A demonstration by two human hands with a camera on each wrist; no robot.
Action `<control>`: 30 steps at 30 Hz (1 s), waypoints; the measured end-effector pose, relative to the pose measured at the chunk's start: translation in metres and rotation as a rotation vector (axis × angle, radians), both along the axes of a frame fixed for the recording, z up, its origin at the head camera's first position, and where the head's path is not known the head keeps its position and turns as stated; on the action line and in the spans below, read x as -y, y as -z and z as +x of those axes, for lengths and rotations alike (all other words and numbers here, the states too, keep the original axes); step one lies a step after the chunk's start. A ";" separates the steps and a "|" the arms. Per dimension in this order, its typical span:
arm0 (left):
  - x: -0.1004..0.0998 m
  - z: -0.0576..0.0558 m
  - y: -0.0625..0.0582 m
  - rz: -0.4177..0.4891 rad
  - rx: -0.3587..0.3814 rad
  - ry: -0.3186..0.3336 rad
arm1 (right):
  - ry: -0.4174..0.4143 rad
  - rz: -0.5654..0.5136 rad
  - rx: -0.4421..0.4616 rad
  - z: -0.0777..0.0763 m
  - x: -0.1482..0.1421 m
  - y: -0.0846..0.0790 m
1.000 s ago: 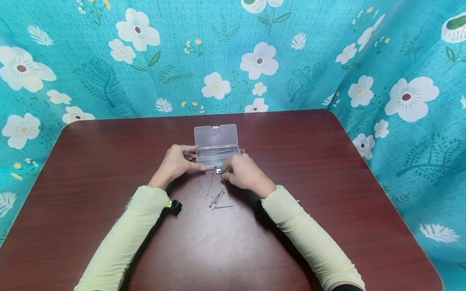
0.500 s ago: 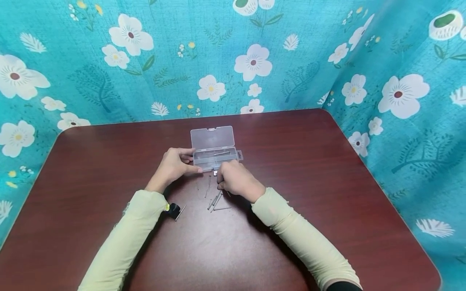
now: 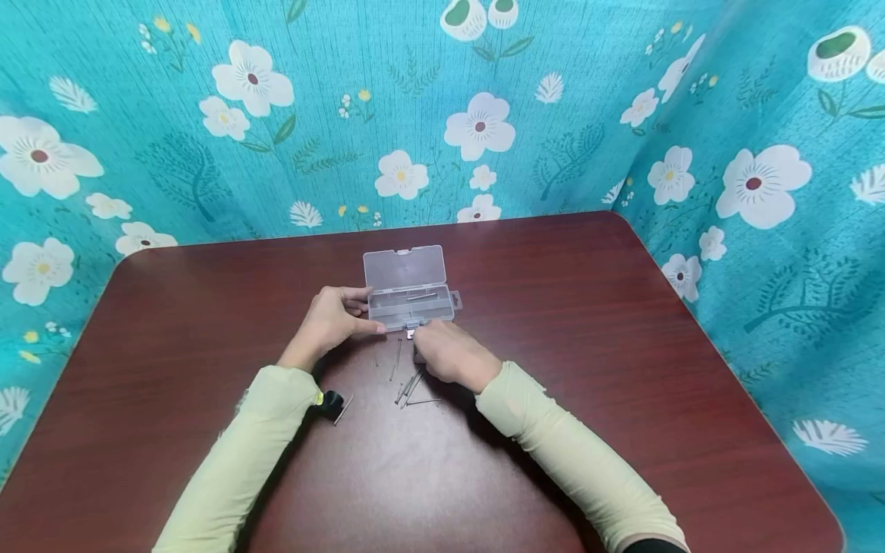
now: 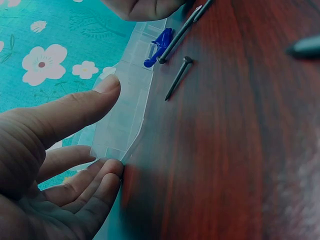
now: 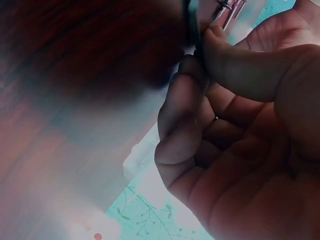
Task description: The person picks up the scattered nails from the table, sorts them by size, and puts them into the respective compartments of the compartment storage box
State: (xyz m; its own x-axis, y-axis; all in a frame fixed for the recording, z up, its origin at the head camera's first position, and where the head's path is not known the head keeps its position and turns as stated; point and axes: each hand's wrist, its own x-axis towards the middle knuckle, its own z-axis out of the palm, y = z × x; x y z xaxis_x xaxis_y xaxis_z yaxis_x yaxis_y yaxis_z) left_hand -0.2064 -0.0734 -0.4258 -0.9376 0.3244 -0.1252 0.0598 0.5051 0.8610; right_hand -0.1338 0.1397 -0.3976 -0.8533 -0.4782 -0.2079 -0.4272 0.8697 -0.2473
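A clear plastic compartment box (image 3: pixel 387 313) lies with its lid (image 3: pixel 404 267) raised at the back. My left hand (image 3: pixel 330 319) holds its left end, thumb along the front edge and fingers at the side; the left wrist view shows these fingers (image 4: pixel 107 175) at the corner. Just in front of the box, my right hand (image 3: pixel 452 353) has its fingers curled. In the right wrist view its thumb and forefinger pinch a dark, slim nail (image 5: pixel 192 25). Several loose nails (image 3: pixel 410 388) lie in front of the box, and another nail (image 3: pixel 421 296) rests inside it.
A blue clasp (image 4: pixel 161 47) sits at the box's front edge, beside the right hand. Close to the left sleeve lie a single nail (image 3: pixel 343 410) and a small black object (image 3: pixel 333 404). The dark red table (image 3: pixel 588 307) meets a flowered turquoise curtain (image 3: pixel 518 177) behind.
My right hand has shifted slightly, and the slanted nail seen under its fingertips a second ago is now hidden in the head view. The left hand stays on the box.
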 end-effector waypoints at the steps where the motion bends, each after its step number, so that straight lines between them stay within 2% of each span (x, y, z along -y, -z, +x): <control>1: 0.000 0.001 0.000 0.006 0.005 -0.001 | 0.012 0.003 0.021 0.000 0.000 -0.001; 6: 0.003 0.001 0.001 0.021 0.010 -0.008 | 0.067 -0.032 0.106 -0.003 -0.003 -0.005; 13: 0.001 -0.002 0.001 -0.010 -0.006 -0.011 | 0.154 -0.143 0.111 -0.012 -0.015 -0.014; 20: -0.001 -0.003 0.001 -0.025 -0.032 0.004 | 0.302 -0.395 0.143 -0.019 -0.039 -0.020; 25: 0.000 -0.004 0.001 -0.028 -0.024 -0.002 | 0.407 -0.644 0.235 -0.023 -0.048 -0.021; 30: 0.002 -0.004 0.001 -0.012 -0.018 -0.008 | 0.455 -0.754 0.202 -0.026 -0.050 -0.019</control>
State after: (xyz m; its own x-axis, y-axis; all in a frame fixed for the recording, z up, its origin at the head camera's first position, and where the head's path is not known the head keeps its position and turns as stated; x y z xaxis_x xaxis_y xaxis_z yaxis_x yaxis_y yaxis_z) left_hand -0.2099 -0.0757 -0.4263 -0.9424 0.3152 -0.1122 0.0708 0.5158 0.8538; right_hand -0.1602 0.1894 -0.3782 -0.9745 -0.1732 -0.1425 0.0321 0.5208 -0.8531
